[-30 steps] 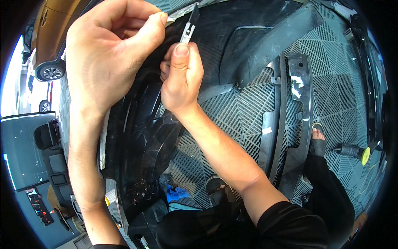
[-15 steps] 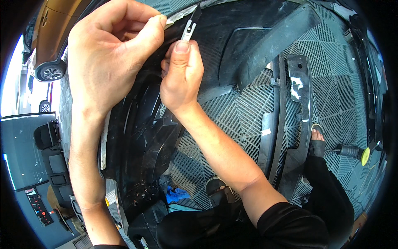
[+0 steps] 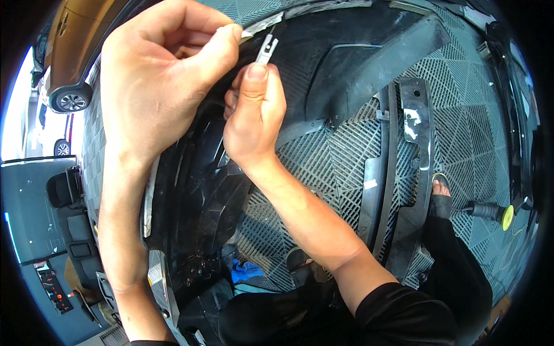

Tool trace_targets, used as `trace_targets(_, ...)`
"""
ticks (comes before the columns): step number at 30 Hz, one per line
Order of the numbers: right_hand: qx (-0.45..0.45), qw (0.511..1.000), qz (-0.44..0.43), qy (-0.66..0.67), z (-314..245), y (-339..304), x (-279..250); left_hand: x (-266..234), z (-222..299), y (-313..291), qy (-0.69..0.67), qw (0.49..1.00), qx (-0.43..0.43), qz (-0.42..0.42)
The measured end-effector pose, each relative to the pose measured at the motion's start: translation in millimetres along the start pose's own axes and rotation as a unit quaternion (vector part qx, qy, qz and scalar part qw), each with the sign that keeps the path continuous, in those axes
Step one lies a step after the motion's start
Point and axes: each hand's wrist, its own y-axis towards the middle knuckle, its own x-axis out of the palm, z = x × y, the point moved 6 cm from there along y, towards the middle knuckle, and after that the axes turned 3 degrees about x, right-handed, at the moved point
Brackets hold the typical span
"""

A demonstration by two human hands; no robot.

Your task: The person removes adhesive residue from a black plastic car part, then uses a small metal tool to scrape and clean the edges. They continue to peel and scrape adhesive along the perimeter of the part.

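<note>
Head view: left hand (image 3: 156,86) pinching the upper edge of the black plastic car panel (image 3: 323,63), fingers (image 3: 222,46) closed on its rim. Right hand (image 3: 254,121) gripping just beneath, thumb pressing up under the small white metal clip (image 3: 266,49) seated on that edge. Clip now sitting a touch straighter and closer to the left fingertip than half a second ago, suggesting being nudged along the rim. Lying on the grey grid floor mat (image 3: 340,155): a long black trim strip (image 3: 418,155). Near the right rim, a yellow-tipped tool (image 3: 499,214).
</note>
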Motion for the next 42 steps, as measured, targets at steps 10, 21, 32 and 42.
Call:
trace_targets(10, -0.007, 1.0, -0.004, -0.026, 1.3, 1.3, 2.8, -0.3, -0.2, 2.4, 0.023, 1.0, 0.007, -0.003)
trace_targets(21, -0.025, 0.998, -0.002, -0.055, 3.2, -2.0, 7.7, -2.0, -0.6, 2.7, 0.012, 1.0, 0.02, 0.001)
trace_targets(32, -0.014, 0.999, 0.013, -0.037, 9.2, -10.6, -16.7, -4.2, -7.3, 3.2, 0.033, 0.999, -0.009, -0.003)
trace_targets(42, -0.074, 0.995, 0.017, -0.065, 9.2, 6.3, -8.6, -2.6, -3.8, 2.6, 0.029, 1.0, -0.005, -0.009)
